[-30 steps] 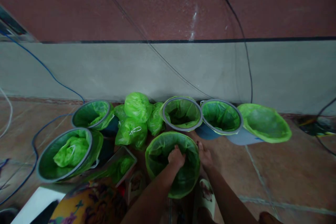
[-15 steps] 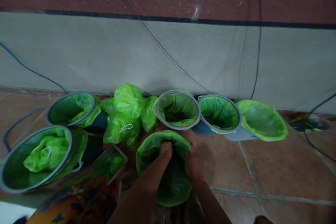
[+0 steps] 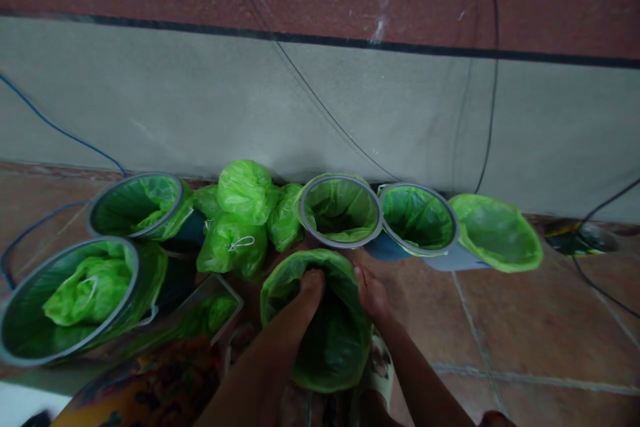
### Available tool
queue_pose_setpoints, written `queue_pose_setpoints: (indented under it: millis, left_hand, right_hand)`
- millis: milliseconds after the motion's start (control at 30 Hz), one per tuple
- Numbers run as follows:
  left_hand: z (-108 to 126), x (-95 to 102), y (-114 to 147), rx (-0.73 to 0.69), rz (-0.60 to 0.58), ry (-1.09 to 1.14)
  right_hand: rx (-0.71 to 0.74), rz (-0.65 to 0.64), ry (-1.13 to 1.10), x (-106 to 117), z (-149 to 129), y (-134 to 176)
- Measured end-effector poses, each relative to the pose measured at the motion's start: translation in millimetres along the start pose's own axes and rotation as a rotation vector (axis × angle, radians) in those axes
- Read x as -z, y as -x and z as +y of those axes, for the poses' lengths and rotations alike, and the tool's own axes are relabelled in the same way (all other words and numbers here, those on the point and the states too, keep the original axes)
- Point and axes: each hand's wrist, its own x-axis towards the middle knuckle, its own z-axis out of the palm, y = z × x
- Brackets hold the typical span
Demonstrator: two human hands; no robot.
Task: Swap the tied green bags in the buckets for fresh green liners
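A bin lined with a green plastic bag (image 3: 333, 360) stands directly in front of me, its liner folded over the rim. My left hand (image 3: 313, 283) reaches inside the mouth of this bin against the liner, and its fingers are hidden from view. At the right edge of the same bin, my right hand (image 3: 371, 292) has its fingers bent onto the rim of the liner. Behind it is a grey-rimmed lined bin (image 3: 340, 240). Tied green bags (image 3: 233, 243) are piled to the left.
Two more lined bins, a grey-rimmed one (image 3: 420, 250) and a pale one (image 3: 500, 260), line the wall at right. At left are two large bins (image 3: 133, 197) (image 3: 70, 347) and a clear rectangular container (image 3: 233, 287). Cables (image 3: 493, 113) hang along the wall.
My right hand has shifted slightly up along the bin's right edge, its fingers showing more. My left hand stays inside the bin. The view has tilted a little.
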Motion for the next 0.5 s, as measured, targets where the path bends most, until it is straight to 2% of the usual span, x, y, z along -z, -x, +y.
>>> queue_pose_setpoints:
  millis: [67,167,300,400,500]
  left_hand:
    - [0,0.5,-1,-0.006,0.004,-0.016]
    - [3,-0.3,0,-0.024,0.015,-0.028]
    - [10,-2.3,17,-0.054,-0.013,-0.131]
    - [15,0.1,43,-0.102,0.007,-0.249]
    - [14,7.7,68,-0.109,0.136,-0.178]
  right_hand:
    - [0.013,-0.040,0.062,-7,4,1]
    - [-0.062,-0.053,0.193,-13,7,3]
    - [-0.148,-0.034,0.279,-17,4,14]
    - [-0.293,0.057,0.275,-28,3,43]
    - [-0.491,0.151,0.269,-40,5,81]
